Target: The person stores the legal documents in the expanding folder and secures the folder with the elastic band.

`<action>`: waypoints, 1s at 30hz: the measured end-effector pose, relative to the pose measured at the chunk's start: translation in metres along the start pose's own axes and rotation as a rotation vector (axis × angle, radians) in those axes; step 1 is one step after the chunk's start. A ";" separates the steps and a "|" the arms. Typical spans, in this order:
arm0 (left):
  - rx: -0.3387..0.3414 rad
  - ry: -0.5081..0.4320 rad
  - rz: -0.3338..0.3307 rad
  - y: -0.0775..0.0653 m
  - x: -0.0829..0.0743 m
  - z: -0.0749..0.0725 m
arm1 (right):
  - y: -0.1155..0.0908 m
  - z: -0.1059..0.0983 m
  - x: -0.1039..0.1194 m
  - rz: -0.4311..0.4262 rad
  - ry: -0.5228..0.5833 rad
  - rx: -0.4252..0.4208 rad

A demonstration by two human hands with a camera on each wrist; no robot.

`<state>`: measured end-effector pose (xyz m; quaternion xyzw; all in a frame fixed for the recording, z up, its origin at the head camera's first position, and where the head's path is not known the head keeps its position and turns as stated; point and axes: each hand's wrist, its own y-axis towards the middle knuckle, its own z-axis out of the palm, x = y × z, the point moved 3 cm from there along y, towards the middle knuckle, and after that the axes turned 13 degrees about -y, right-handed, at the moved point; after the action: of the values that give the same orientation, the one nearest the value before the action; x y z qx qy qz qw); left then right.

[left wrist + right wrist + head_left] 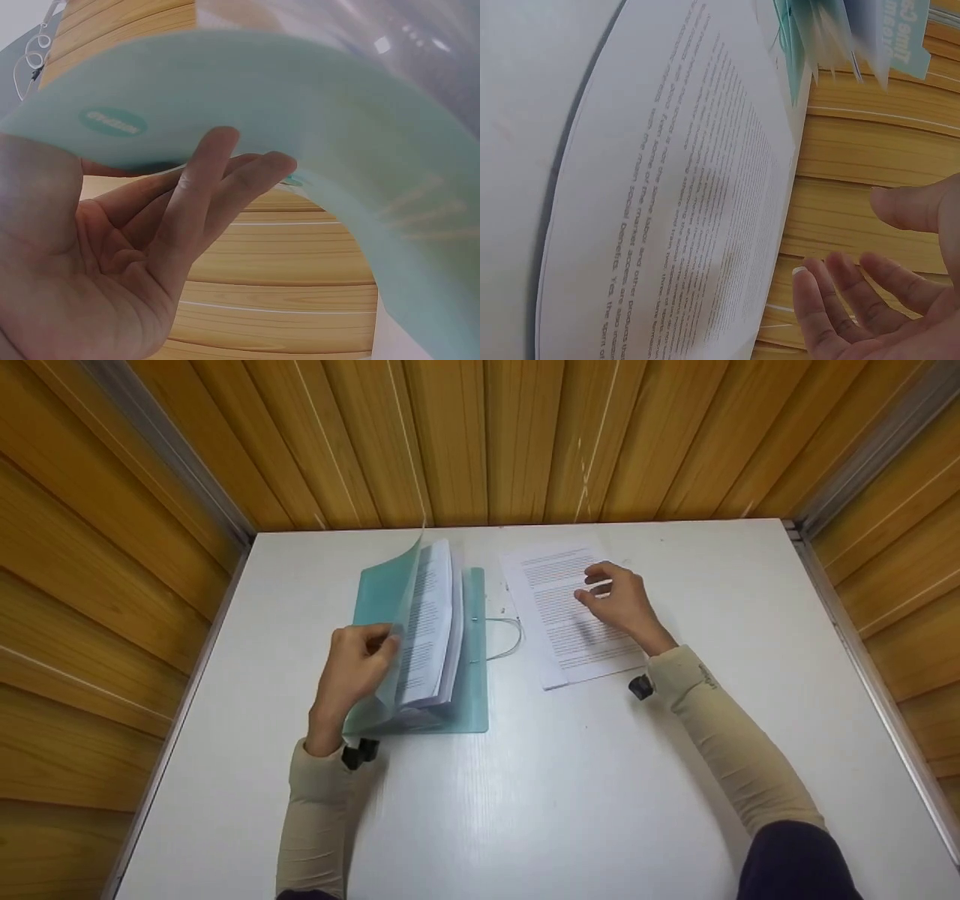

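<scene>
White table (570, 780), wood walls — left hand (352, 660) grip holds folder (420, 637) cover; right hand (622, 600) grip relaxed over printed sheet (562, 622).

We see a translucent teal folder (405, 607) with a darker teal oval label, holding white pages printed in black text. Beside it lies a white sheet (570, 615) lined with black print. The counter (525, 780) is white; the walls (480, 435) are honey-coloured wood with pale stripes.

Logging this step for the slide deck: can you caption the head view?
Left hand lifts the teal folder cover while the right hand hovers over the printed pages on the white table.
</scene>
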<state>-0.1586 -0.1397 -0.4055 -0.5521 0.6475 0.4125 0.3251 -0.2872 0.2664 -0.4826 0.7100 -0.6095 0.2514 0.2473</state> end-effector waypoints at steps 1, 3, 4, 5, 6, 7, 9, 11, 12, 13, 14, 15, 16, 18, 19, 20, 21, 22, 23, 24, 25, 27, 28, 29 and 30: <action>0.000 0.000 -0.002 0.000 0.000 0.000 | 0.000 -0.001 -0.002 0.008 -0.001 0.003; 0.002 0.002 -0.003 0.001 0.000 0.000 | 0.001 -0.003 -0.006 0.021 -0.009 0.005; 0.002 0.000 -0.002 0.001 -0.001 0.000 | 0.001 -0.004 -0.008 0.027 -0.012 0.006; 0.003 -0.003 0.001 0.001 -0.001 0.000 | 0.002 -0.004 -0.010 0.029 -0.016 0.006; 0.004 -0.005 0.002 0.001 -0.001 0.000 | 0.002 -0.005 -0.013 0.030 -0.019 0.006; 0.004 -0.005 0.004 0.001 -0.001 0.000 | 0.003 -0.006 -0.015 0.032 -0.024 0.005; 0.003 -0.005 0.006 0.001 -0.002 0.000 | 0.003 -0.007 -0.019 0.035 -0.031 0.004; 0.001 -0.002 0.007 0.001 -0.001 0.000 | 0.004 -0.009 -0.024 0.038 -0.036 0.005; 0.001 0.000 0.006 0.001 -0.001 0.000 | 0.004 -0.010 -0.026 0.044 -0.038 0.005; 0.000 0.002 0.006 0.001 -0.001 0.000 | 0.004 -0.011 -0.029 0.050 -0.041 0.006; -0.001 0.002 0.005 0.000 -0.001 0.000 | 0.004 -0.012 -0.031 0.057 -0.043 0.006; -0.001 0.003 0.005 0.000 -0.001 0.000 | 0.003 -0.013 -0.033 0.063 -0.046 0.007; -0.001 0.002 0.004 0.000 -0.001 0.000 | 0.003 -0.013 -0.035 0.071 -0.051 0.006; 0.000 0.000 0.000 0.000 0.000 0.001 | 0.002 -0.015 -0.039 0.090 -0.057 0.008; 0.000 -0.001 -0.001 0.000 0.000 0.001 | 0.002 -0.015 -0.042 0.101 -0.060 0.011; 0.001 -0.001 -0.004 0.000 0.000 0.001 | 0.001 -0.015 -0.044 0.111 -0.064 0.013; 0.002 -0.001 -0.007 0.000 0.000 0.001 | 0.001 -0.016 -0.046 0.120 -0.066 0.014; 0.002 -0.001 -0.009 0.000 0.000 0.001 | 0.000 -0.016 -0.048 0.128 -0.069 0.015; 0.001 0.001 -0.011 0.000 0.000 0.001 | -0.001 -0.016 -0.050 0.135 -0.071 0.016; 0.001 0.003 -0.010 0.000 0.000 0.001 | -0.001 -0.016 -0.053 0.139 -0.074 0.015; 0.001 0.004 -0.009 0.000 0.000 0.001 | -0.002 -0.016 -0.055 0.141 -0.078 0.014; 0.001 0.004 -0.005 0.000 0.000 0.001 | -0.003 -0.017 -0.059 0.144 -0.082 0.013; 0.001 0.003 -0.003 0.000 0.000 0.001 | -0.004 -0.017 -0.061 0.147 -0.088 0.015; 0.000 0.003 -0.002 0.000 0.000 0.001 | -0.005 -0.018 -0.062 0.150 -0.093 0.016; 0.001 0.003 -0.002 0.000 0.000 0.001 | -0.005 -0.018 -0.064 0.153 -0.097 0.019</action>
<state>-0.1586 -0.1389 -0.4059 -0.5532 0.6475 0.4113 0.3249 -0.2912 0.3265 -0.5114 0.6752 -0.6708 0.2403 0.1909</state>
